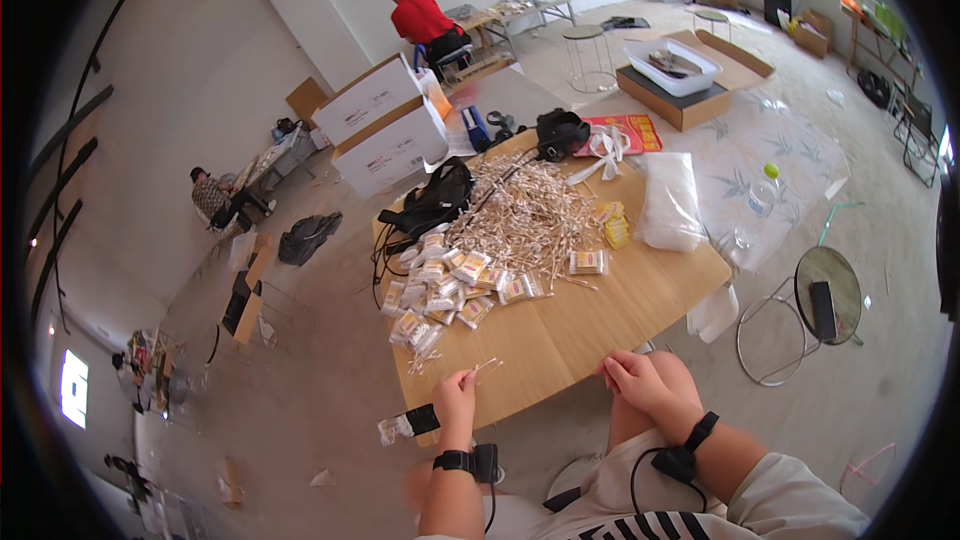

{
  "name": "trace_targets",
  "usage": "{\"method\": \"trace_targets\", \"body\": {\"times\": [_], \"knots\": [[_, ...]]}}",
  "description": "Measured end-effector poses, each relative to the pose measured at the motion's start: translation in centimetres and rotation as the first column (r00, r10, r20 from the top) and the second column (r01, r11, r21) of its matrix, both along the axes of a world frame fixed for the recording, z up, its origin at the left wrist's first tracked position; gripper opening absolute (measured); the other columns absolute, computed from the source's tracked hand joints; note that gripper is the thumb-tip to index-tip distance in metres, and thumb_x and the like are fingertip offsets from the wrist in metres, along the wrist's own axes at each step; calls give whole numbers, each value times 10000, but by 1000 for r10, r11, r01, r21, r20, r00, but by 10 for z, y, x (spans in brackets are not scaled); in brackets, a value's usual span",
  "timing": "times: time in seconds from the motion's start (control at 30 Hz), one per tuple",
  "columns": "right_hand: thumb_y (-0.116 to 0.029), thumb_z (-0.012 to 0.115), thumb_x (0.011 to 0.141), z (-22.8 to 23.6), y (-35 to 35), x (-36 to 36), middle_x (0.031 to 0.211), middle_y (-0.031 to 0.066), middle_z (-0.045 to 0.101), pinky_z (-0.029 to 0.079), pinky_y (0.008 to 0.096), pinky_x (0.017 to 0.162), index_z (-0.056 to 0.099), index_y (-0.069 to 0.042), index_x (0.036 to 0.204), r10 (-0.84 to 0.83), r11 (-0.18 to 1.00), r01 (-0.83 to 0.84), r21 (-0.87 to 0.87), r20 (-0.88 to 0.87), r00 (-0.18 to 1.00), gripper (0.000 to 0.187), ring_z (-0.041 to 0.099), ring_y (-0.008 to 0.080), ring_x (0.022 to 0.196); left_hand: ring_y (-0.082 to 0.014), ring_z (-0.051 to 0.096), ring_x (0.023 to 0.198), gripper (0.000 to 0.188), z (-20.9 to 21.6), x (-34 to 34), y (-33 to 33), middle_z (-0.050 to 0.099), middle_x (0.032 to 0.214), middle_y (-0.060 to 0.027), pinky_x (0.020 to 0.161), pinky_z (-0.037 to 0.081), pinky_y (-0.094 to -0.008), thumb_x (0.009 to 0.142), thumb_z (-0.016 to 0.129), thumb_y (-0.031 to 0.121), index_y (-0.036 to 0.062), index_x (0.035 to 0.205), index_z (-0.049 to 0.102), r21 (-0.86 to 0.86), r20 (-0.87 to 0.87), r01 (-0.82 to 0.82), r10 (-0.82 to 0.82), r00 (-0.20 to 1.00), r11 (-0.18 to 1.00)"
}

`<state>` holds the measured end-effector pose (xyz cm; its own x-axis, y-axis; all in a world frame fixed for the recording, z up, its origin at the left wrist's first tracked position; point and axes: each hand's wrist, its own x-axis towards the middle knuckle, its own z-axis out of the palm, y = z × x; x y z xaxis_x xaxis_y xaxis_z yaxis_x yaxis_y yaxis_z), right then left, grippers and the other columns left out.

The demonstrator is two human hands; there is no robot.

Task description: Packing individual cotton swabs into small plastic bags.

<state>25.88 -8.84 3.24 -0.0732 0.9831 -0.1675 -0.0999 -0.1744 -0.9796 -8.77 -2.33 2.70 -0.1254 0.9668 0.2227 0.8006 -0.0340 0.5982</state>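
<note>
Two bare hands are in view, well apart, at your side of the wooden worktop (560, 340). Your left hand (455, 402) pinches a few loose swabs (488, 366) between thumb and fingers, over the near left corner. Your right hand (632, 380) sits just beside the near edge, thumb and fingertips drawn together; you can't really tell from this far off whether anything thin is caught between them. Ahead of you, a large heap of cotton swabs (530, 205) spreads over the middle and far part of the worktop. At its near left, small filled packets (445, 280) lie piled on one another, and a single packet (588, 262) lies at its near right. Yellow packs (615, 227) lie to the right of the heap, and past them a plump clear bag (670, 202) with white contents rests at the right edge. A black bag (437, 198) lies against the heap's left side. Beyond the worktop stand white cartons (390, 155); further off, a person in red (425, 17) sits with their back to you.
</note>
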Motion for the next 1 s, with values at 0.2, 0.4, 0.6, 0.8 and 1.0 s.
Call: {"method": "trace_targets", "body": {"times": [0.2,0.4,0.6,0.8,1.0], "knots": [[-198,516,1050,2,-7,3,671,-11,606,443,259,578,711,-40,938,-44,998,35,44,216,975,275,556,89,624,-328,654,744,178,2,-3,-33,668,798,-124,680,510,-409,910,715,225,57,925,771,56,41,-55,52,998,997],[-191,515,1039,-6,-9,0,652,8,610,443,281,568,717,-44,921,-47,995,14,99,331,942,277,557,106,604,-315,626,775,178,-8,-7,-32,641,779,-108,700,490,-420,906,723,240,71,915,776,154,-67,4,6,998,988],[-194,543,1014,2,-13,0,651,52,638,469,318,578,722,-53,917,-61,984,-38,173,532,844,248,606,158,608,-325,619,765,185,-14,-10,-28,627,767,-103,699,489,-422,920,708,242,72,929,778,237,12,47,-51,999,970],[-192,559,1003,21,-20,-2,698,82,674,496,327,619,724,-45,911,-102,989,7,150,638,763,240,642,184,654,-321,636,823,276,-23,-18,-29,647,902,-135,745,508,-413,907,717,226,50,1120,717,237,322,-32,-48,945,971],[-180,570,998,24,-24,-15,714,89,679,497,317,638,725,-37,910,-110,990,29,135,646,755,228,638,176,677,-303,583,1084,398,-9,-14,-33,611,1105,-75,911,462,-461,781,823,315,111,1098,696,255,-90,131,-111,990,958]]}}
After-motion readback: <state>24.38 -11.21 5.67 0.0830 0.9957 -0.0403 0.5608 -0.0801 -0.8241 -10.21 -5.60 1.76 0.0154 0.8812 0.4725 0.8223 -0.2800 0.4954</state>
